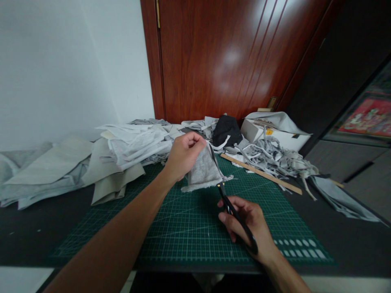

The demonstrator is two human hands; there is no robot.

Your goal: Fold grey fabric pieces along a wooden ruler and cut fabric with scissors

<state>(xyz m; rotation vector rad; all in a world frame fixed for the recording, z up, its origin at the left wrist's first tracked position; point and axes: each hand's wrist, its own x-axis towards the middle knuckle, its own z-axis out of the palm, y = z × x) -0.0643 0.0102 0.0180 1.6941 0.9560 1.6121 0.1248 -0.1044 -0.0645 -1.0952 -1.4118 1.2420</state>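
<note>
Pinched by its upper corner, a small piece of grey fabric (204, 167) hangs from my left hand (187, 154) above the green cutting mat (183, 228). Its lower edge looks frayed. My right hand (249, 221) is wrapped round the handles of a pair of black scissors (233, 211). The scissor blades point away from me, along the right edge of the fabric, and part of them is hidden by it.
Stacked fabric pieces (137, 142) lie at the back left, with larger sheets (51, 162) farther left. Behind the mat sit a black cloth bundle (227, 131), a white box (281, 136) and a heap of fabric strips (275, 156). A wooden ruler (261, 173) crosses the mat's far right edge.
</note>
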